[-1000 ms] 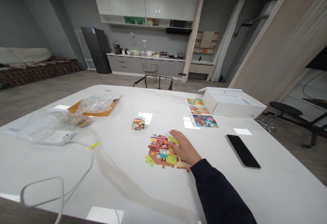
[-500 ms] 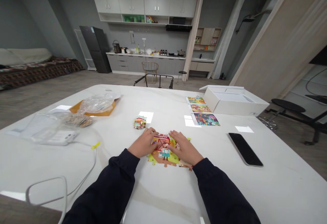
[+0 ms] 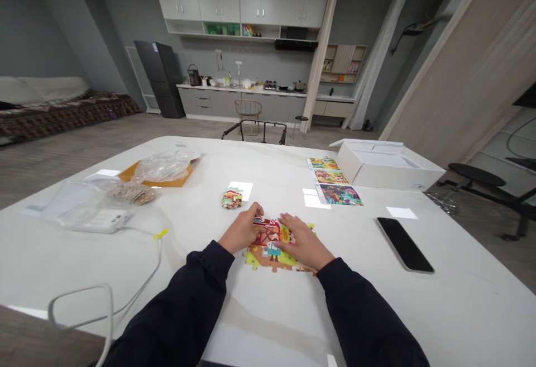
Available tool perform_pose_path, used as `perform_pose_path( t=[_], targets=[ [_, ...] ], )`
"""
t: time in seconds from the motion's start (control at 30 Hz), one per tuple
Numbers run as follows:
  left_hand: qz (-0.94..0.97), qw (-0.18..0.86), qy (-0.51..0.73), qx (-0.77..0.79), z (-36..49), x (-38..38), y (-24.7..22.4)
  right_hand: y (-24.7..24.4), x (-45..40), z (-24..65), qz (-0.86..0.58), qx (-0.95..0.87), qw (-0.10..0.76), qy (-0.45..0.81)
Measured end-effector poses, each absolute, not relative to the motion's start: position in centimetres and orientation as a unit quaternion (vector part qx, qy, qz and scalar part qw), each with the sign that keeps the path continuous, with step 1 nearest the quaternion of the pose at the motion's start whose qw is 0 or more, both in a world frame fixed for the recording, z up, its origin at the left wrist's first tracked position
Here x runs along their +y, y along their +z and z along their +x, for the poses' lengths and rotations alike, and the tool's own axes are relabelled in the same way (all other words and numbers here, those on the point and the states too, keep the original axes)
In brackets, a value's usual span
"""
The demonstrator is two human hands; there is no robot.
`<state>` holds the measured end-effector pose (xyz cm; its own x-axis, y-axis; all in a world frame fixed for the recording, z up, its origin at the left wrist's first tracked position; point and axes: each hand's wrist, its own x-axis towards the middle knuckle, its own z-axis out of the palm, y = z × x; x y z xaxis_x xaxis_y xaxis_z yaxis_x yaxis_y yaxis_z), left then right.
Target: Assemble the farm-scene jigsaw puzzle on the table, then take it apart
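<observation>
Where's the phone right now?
In the head view, the phone lies flat on the table, to the right of the right hand and nearer than the white box.

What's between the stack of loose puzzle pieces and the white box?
The picture sheet, beside the box; then bare tabletop up to the stack, as the head view shows.

The puzzle [image 3: 274, 256] is partly hidden beneath the left hand [image 3: 243, 229] and the right hand [image 3: 306, 243]; whether the left fingertips pinch a loose piece at its far-left corner cannot be told; the overlapping pieces in the small pile [image 3: 231, 198] hide one another's prints; the near end of the white cable [image 3: 145, 285] and both dark sleeves [image 3: 184, 300] are cut off by the near edge; the sofa [image 3: 50, 89] is cut off at left; small items on the far counter [image 3: 247, 89] are too small to identify.
</observation>
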<state>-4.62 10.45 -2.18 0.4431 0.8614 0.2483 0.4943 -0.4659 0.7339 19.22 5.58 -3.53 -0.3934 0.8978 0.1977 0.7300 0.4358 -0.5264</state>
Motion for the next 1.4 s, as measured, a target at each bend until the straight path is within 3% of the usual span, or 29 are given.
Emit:
perform_pose_path(
  t=[0.37,0.5,0.63,0.83,1.0,1.4],
  targets=[
    [0.823,0.256,0.318,0.394,-4.2,9.7,-1.1,-3.4,5.4,18.9,-0.489,-0.814,0.269,0.161],
    [0.777,0.326,0.353,0.407,-4.7,9.8,-0.2,-3.1,5.3,18.8,-0.467,-0.833,0.259,0.143],
    [0.788,0.394,0.246,0.404,-6.3,10.0,0.3,-3.3,5.4,18.9,-0.485,-0.825,0.255,0.139],
    [0.844,0.254,0.165,0.443,-6.6,9.1,-0.5,-2.6,5.1,19.1,-0.493,-0.821,0.251,0.142],
    [0.847,0.204,0.162,0.463,-6.1,9.0,-1.6,-1.9,3.6,17.0,-0.463,-0.842,0.239,0.142],
    [0.819,0.329,0.206,0.422,-5.3,7.9,0.8,-3.8,2.9,14.8,-0.483,-0.796,0.289,0.224]
  ],
)
